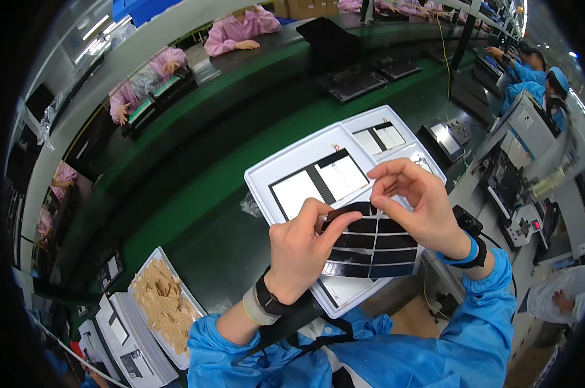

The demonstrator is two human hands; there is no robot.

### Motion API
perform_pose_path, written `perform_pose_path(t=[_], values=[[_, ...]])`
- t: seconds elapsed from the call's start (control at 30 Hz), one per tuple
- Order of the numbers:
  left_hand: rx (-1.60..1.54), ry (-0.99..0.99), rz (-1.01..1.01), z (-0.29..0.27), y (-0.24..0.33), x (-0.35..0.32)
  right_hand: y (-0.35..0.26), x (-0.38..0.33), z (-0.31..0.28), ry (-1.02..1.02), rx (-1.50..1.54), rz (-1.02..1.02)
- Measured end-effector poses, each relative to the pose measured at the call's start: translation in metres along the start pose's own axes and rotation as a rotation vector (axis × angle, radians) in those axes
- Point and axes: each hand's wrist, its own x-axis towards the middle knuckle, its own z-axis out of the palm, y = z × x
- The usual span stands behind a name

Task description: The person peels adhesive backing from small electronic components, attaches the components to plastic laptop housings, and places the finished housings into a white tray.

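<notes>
My left hand (302,249) pinches the left edge of a glossy black sheet (370,249) divided into rows of strips, holding it above the near end of a white tray (266,178). My right hand (412,204) is at the sheet's top edge, thumb and forefinger pinched on a thin strip or film there. In the tray lie flat white and black panels (321,181). A second white tray (396,119) holding a similar panel sits just behind it.
A tray of tan paper scraps (163,304) and a stack of white trays (127,343) sit at lower left. Green conveyor belt (195,174) runs across. Black trays (357,81) lie further back. Machines (522,187) stand at right. People in pink and blue work around.
</notes>
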Motion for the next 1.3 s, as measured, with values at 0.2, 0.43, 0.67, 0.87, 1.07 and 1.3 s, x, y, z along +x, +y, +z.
perform_pose_path(t=[0.2,0.43,0.67,0.87,1.07,1.3], values=[[-0.137,-0.472,-0.317,-0.018,0.018,-0.004,0.007,-0.002,-0.022,0.107,-0.298,-0.119],[-0.658,-1.023,-0.395,-0.048,0.048,-0.042,0.017,-0.019,-0.055,-0.224,-0.206,0.356],[0.3,-0.65,0.118,0.008,-0.002,-0.06,0.044,-0.01,-0.043,-0.257,-0.296,0.34],[0.218,-0.545,0.181,0.014,-0.019,-0.068,0.055,0.0,-0.04,-0.293,-0.305,0.371],[0.211,-0.545,0.162,0.015,-0.018,-0.064,0.061,-0.001,-0.04,-0.271,-0.311,0.411],[0.242,-0.586,0.159,0.014,-0.017,-0.063,0.063,-0.002,-0.045,-0.256,-0.233,0.393]])
